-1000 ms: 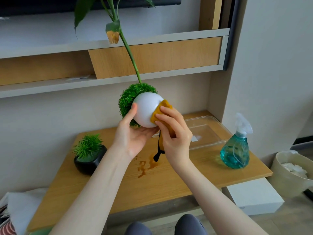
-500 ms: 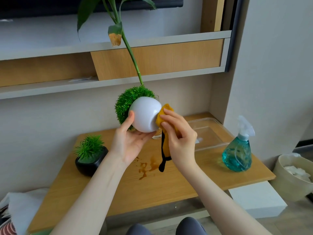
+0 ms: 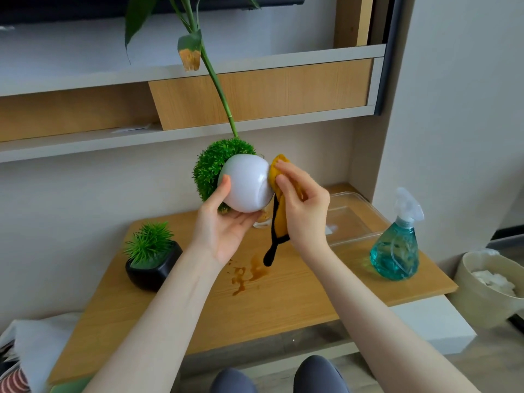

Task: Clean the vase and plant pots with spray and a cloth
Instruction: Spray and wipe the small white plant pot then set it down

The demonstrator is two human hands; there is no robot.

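My left hand (image 3: 224, 228) holds a round white plant pot (image 3: 246, 185) tipped on its side above the table, its green bushy plant (image 3: 211, 167) pointing away to the left. My right hand (image 3: 304, 208) presses a yellow cloth (image 3: 279, 205) with a black edge against the pot's right side. A black pot (image 3: 154, 269) with a spiky green plant stands on the table at the left. The teal spray bottle (image 3: 397, 251) stands on the table at the right. A glass vase (image 3: 262, 219) with a tall green stem is mostly hidden behind the white pot.
A brown spill (image 3: 246, 272) stains the wooden table (image 3: 283, 302) below my hands. A clear plastic tray (image 3: 351, 219) lies behind my right hand. A cream bin (image 3: 482, 296) with white tissue stands on the floor at the right. Shelves run along the wall above.
My right hand has slid the cloth from the pot's front round to its right side. The left hand has turned the pot so more of its white body shows.
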